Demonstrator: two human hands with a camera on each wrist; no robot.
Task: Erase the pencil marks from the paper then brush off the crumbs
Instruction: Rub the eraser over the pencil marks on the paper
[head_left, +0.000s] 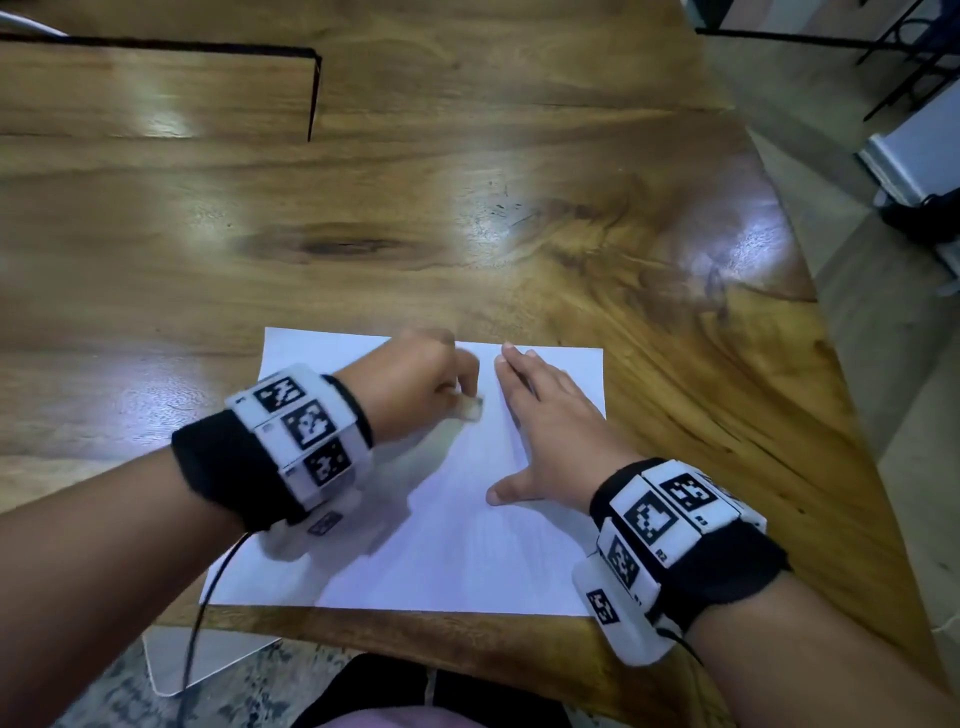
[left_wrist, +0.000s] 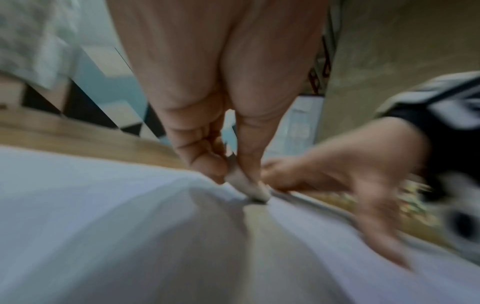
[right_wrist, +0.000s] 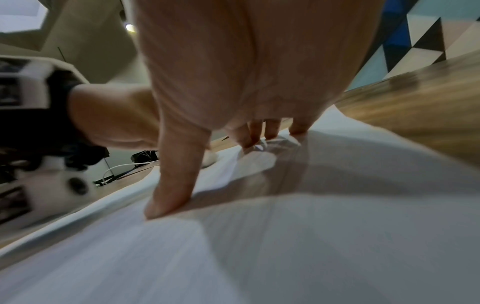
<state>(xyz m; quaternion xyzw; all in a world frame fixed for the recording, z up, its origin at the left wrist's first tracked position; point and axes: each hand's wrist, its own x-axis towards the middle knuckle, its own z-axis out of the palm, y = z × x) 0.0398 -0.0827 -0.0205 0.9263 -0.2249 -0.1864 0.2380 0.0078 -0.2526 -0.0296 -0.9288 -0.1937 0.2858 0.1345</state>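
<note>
A white sheet of paper (head_left: 452, 525) lies on the wooden table near its front edge. My left hand (head_left: 415, 387) pinches a small whitish eraser (head_left: 471, 408) between thumb and fingers, and the eraser's tip touches the paper (left_wrist: 103, 216) in its upper middle. In the left wrist view the eraser (left_wrist: 246, 185) is blurred with motion. My right hand (head_left: 550, 431) lies flat on the sheet's right half, fingers straight and thumb spread. The right wrist view shows that hand's thumb (right_wrist: 174, 185) and fingertips (right_wrist: 270, 131) pressing on the paper (right_wrist: 311, 236). I cannot make out pencil marks or crumbs.
The wooden table (head_left: 467, 218) stretches far beyond the paper and ends in an angled edge on the right. A dark-edged raised wooden panel (head_left: 156, 88) sits at the back left. A cable (head_left: 202, 613) hangs from my left wrist band over the front edge.
</note>
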